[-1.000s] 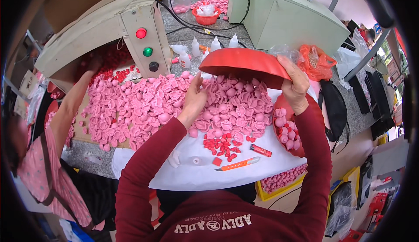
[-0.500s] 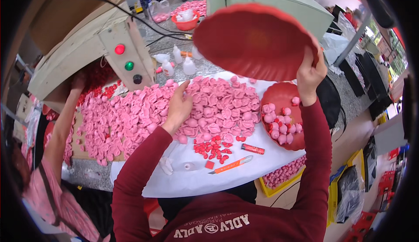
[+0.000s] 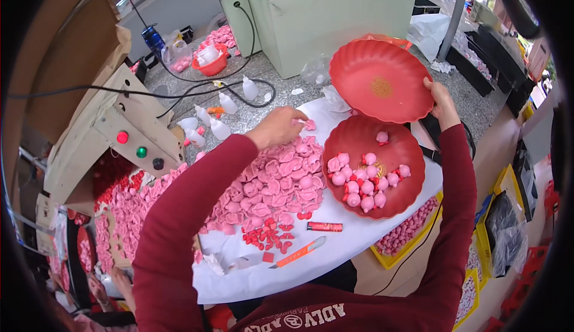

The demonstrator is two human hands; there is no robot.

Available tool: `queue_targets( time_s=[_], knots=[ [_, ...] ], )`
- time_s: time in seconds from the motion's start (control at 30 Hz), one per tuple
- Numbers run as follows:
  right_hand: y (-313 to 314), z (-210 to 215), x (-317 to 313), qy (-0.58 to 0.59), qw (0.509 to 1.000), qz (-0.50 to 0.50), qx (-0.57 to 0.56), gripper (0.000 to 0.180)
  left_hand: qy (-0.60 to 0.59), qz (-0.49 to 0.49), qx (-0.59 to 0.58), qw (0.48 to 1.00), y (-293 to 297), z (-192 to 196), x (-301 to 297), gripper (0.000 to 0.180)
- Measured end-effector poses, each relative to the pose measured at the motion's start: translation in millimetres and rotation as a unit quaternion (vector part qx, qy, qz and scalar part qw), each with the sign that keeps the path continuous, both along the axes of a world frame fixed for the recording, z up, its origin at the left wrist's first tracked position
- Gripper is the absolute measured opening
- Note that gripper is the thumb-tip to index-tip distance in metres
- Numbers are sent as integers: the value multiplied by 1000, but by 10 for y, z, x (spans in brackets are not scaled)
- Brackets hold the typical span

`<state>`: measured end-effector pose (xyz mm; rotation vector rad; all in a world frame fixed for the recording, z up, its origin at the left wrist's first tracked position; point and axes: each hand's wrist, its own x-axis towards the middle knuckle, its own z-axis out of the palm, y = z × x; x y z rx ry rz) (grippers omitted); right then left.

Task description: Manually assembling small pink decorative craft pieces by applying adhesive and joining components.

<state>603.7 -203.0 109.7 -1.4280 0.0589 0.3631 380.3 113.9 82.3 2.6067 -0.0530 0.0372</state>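
My right hand (image 3: 441,101) grips the right rim of a red scalloped tray (image 3: 356,84), which is tilted with its inside showing and nothing in it. Just in front, a second red scalloped tray (image 3: 412,197) holds several round pink pieces with small red parts (image 3: 366,187). At the far edge of a heap of curled pink pieces (image 3: 287,176), my left hand (image 3: 275,127) has its fingers closed on a small pink piece (image 3: 309,125). Small red bow-like pieces (image 3: 266,235) lie in front of the heap on the white sheet (image 3: 353,245).
A red tube (image 3: 324,227) and an orange utility knife (image 3: 299,252) lie near the front. White squeeze bottles (image 3: 227,103) stand behind the heap, beside a machine with coloured buttons (image 3: 134,122). A yellow crate (image 3: 391,261) sits low right; a co-worker's hands (image 3: 122,284) show low left.
The view has shifted. My right hand has lowered the raised tray behind the filled one. My left hand has moved from above the heap to its far edge and closed on a pink piece.
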Motion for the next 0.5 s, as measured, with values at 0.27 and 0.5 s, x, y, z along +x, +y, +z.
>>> queue_targets(
  time_s=[0.27,0.5],
  knots=[
    [138,-2,37,62,995,77,-6,27,7,-73,67,995,-31,-441,236,30],
    [856,-1150,803,-561,760,322,-59,20,160,-85,2,984,-98,-231,1,36]
  ],
)
